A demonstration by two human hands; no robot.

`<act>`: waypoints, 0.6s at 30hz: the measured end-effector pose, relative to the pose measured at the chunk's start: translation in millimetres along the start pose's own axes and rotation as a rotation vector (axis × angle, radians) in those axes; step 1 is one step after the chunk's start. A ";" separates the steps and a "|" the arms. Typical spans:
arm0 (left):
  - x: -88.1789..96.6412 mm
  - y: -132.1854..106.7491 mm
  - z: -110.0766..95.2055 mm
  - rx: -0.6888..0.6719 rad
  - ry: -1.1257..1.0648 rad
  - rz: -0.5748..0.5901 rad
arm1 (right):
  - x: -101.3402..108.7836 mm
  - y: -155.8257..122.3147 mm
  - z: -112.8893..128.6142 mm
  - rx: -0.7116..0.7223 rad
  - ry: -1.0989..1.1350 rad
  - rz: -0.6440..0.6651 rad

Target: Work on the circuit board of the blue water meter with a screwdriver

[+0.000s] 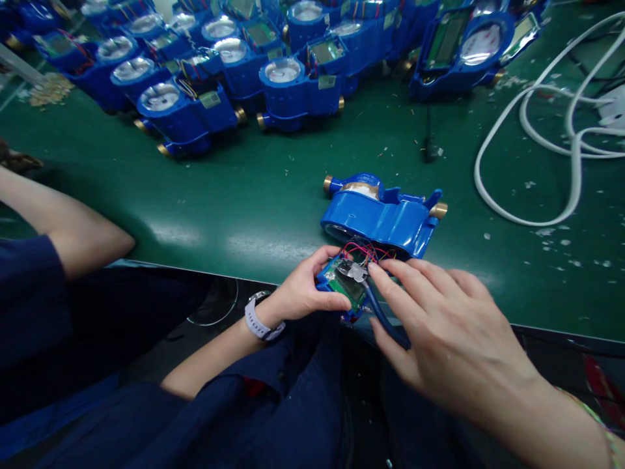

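My left hand [312, 286] is closed around a small blue-cased circuit module [347, 286] with a green board and a dark display, held at the table's front edge. Thin red and other coloured wires [364, 249] run from it towards a blue water meter [381, 212] with brass ends, which lies on its side just behind. My right hand [439, 319] holds pliers [383, 316] with a dark blue handle. Their metal head rests over the module, near the wires. Its fingertips partly hide the module's right side.
Several more blue water meters [288, 91] crowd the back of the green table [234, 195]. A white cable [481, 176] loops at the right. Small white scraps lie scattered about. At the left, another person's arm [78, 228] leans on the table.
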State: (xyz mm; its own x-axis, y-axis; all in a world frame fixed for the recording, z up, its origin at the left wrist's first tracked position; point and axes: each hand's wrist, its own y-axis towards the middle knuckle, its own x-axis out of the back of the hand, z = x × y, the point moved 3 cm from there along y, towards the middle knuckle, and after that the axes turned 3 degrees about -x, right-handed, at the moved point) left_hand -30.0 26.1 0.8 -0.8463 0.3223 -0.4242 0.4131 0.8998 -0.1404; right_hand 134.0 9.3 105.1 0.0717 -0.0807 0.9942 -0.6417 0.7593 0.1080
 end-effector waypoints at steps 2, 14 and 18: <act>0.5 -0.2 1.2 -0.017 -0.001 0.004 | -0.7 1.3 1.7 -0.002 -0.010 -0.005; 1.8 -0.7 0.7 -0.037 -0.002 -0.017 | 1.8 -1.7 7.5 0.016 -0.022 -0.057; 1.7 0.5 1.7 -0.027 -0.022 -0.009 | 2.5 -0.4 8.5 0.010 -0.033 -0.052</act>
State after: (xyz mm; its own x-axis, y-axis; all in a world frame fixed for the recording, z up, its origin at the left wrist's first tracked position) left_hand -30.6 26.6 -1.5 -0.8421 0.3076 -0.4430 0.3957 0.9105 -0.1200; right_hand 128.0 3.3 107.5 0.0801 -0.1411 0.9868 -0.6453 0.7472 0.1592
